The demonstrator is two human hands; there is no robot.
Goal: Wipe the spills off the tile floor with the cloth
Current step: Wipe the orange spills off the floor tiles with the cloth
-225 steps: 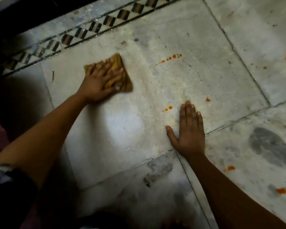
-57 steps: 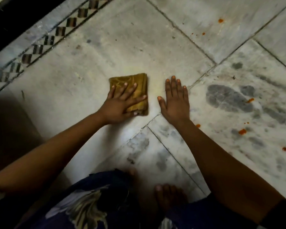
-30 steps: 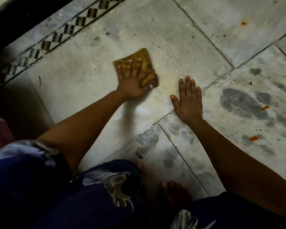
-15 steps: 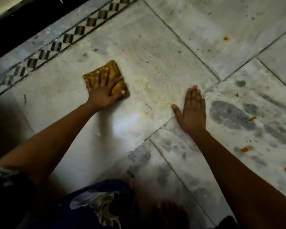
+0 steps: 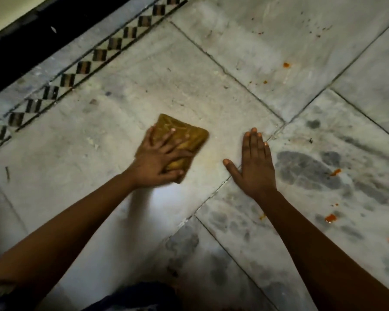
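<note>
Folded yellow cloth (image 5: 182, 140) flat on pale centre tile, pinned under left hand (image 5: 160, 158), fingers spread, straight. Mid-wipe, by judgement; this tile looks clear of orange. Right hand (image 5: 254, 164) flat across grout joint, fingers together, thumb out, bracing. Orange spots (image 5: 330, 217) remaining on right-hand tiles; more on far tile (image 5: 286, 64). Next: sliding cloth rightward past bracing hand. Checkered border (image 5: 83, 67) and dark skirting (image 5: 32, 41) close off left; open floor right.

A home's room, by the look of it: marble tile floor (image 5: 189, 90) with a checkered inlay border (image 5: 88, 61) along a dark skirting (image 5: 32, 46).
</note>
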